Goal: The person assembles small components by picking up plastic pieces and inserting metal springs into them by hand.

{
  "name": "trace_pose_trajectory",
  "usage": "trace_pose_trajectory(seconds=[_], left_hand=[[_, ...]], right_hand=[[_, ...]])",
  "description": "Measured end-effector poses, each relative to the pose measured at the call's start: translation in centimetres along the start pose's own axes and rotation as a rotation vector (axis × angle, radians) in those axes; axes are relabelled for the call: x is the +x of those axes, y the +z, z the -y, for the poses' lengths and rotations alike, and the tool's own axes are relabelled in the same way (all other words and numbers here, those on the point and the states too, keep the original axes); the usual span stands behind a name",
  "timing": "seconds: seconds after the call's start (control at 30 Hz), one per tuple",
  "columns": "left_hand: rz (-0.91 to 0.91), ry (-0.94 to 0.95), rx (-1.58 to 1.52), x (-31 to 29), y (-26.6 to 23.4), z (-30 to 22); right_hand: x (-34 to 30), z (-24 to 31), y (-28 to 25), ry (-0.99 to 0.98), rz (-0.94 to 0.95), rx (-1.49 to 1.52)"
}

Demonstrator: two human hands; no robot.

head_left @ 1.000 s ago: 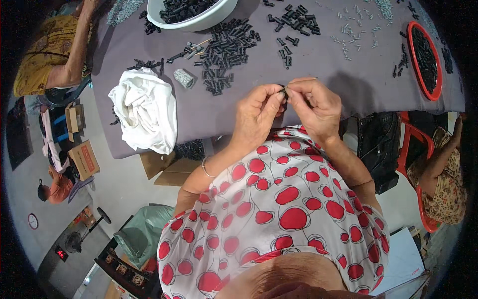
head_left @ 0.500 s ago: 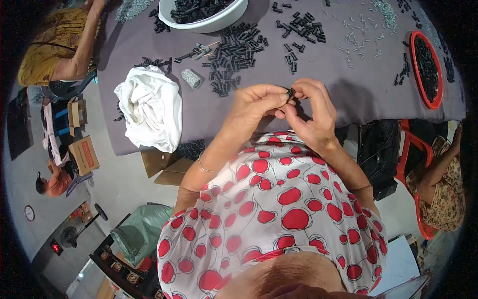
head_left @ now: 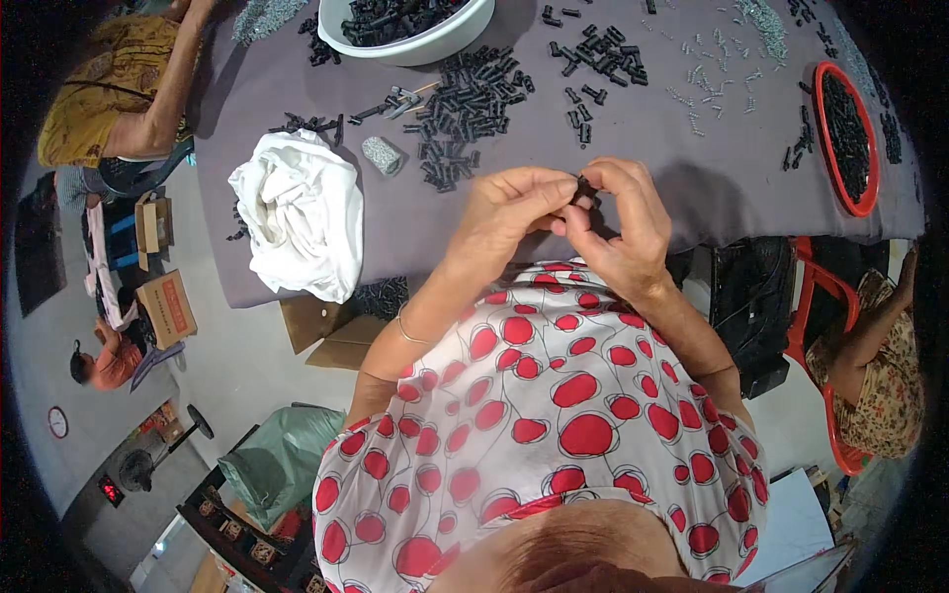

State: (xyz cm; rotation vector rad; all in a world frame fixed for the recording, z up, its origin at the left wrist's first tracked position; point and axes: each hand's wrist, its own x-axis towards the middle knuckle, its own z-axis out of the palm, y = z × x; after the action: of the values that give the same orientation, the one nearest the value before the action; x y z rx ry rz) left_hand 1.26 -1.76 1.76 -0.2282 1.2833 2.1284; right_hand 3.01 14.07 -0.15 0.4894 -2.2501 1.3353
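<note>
Between the person's 2 hands is a small black piece [head_left: 586, 188], above the near part of the grey-covered tabletop [head_left: 415, 222]. The left hand [head_left: 509, 205] pinches it between thumb and forefinger. The right hand [head_left: 630, 219] has changed most: 1 second ago its thumb and forefinger met at the piece; now they arch apart, the forefinger at the piece and the thumb lower, beside the left fingers. Whether that right grip bears on the piece cannot be told. The left hand seems to carry the hold, while the right adjusts or steadies. Beyond lie a pile of black pieces [head_left: 465, 104] and, farther right, scattered silvery spring-like pieces [head_left: 712, 74], both unchanged.
</note>
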Motion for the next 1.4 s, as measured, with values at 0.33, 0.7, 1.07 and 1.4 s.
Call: trace_pose_trajectory(seconds=[0.33, 0.7, 1.07, 1.4], left_hand=[[-0.116, 0.123, 0.068, -0.1, 0.8, 1.1], [-0.137, 0.152, -0.006, 0.0, 0.6, 1.4], [-0.145, 0.135, 0.157, -0.2, 0.9, 0.9], [-0.133, 0.097, 0.051, 0.2, 0.5, 0.8]], right_hand=[[0.0, 0.0, 0.2, -0.084, 0.029, -0.056], [0.7, 0.3, -0.4, -0.078, 0.184, -0.298], [0.4, 0.5, -0.6, -0.087, 0.242, -0.393], [0.3, -1.5, -0.6, -0.089, 0.195, -0.363]])
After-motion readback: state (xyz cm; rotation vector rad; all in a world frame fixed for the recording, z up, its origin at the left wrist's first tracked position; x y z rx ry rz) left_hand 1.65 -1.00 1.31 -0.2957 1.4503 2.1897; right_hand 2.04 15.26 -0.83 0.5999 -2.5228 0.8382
